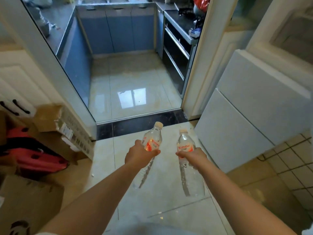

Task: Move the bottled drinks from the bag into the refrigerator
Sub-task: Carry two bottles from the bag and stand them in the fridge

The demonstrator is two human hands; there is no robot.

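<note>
So both hands are full right now: the left hand (138, 154) is wrapped around the lower body of one water bottle (152, 139) and the right hand (193, 156) grips a second water bottle (183, 143) the same way, caps pointing forward and up, both held out over the floor (135, 92) with nothing under them. The bag isn't anywhere I can see, so I'd guess this is the carry leg of the job. The refrigerator (250, 106) is the white unit on the right, just past the kitchen doorway, and both of its doors look closed. That's the snag imo: no free hand for the door. I'd tuck one bottle under an arm or shift both into one hand before reaching, rather than hooking the door with a finger and risking a drop on tile. The grips sit low on the bottles, so they're a bit top-heavy; holding nearer the label would steady them. Room-wise, the floor is glossy pale tile with a window reflection, and a dark threshold strip (145, 123) crosses the doorway ahead, so watch your footing. Cardboard boxes (49, 119) and something red (33, 158) crowd the left side, blue kitchen cabinets (118, 31) sit at the back, and a small-tiled patch of floor runs along the right edge below the fridge.
</note>
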